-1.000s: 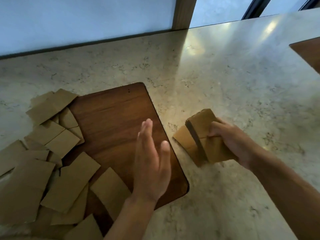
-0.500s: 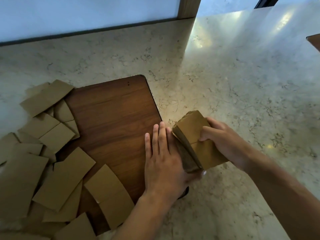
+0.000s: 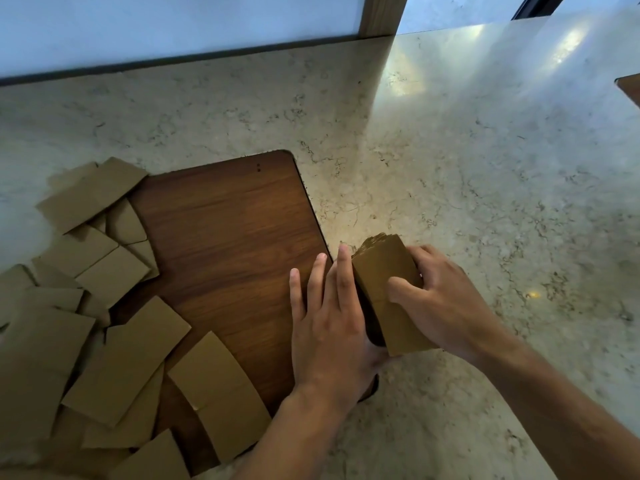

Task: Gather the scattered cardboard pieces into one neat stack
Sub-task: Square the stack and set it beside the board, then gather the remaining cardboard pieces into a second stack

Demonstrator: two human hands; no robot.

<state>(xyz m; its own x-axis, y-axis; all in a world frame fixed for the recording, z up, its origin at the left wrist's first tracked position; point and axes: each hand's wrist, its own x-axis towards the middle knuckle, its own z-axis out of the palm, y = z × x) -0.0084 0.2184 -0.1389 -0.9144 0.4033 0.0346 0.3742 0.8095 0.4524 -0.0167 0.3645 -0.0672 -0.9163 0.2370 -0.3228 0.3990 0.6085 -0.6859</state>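
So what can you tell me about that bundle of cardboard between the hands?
The stack is a thick bundle of plain brown cardboard pieces, stood on edge and leaning, on the stone counter just off the right edge of the wooden board. Its broad face looks smooth; the layered edges at the top look slightly uneven. The right hand grips it, thumb across the face, while the left hand presses flat fingers against its left side.

Likely a home kitchen: marble countertop (image 3: pixel 450 168), wooden cutting board (image 3: pixel 225 237), window behind
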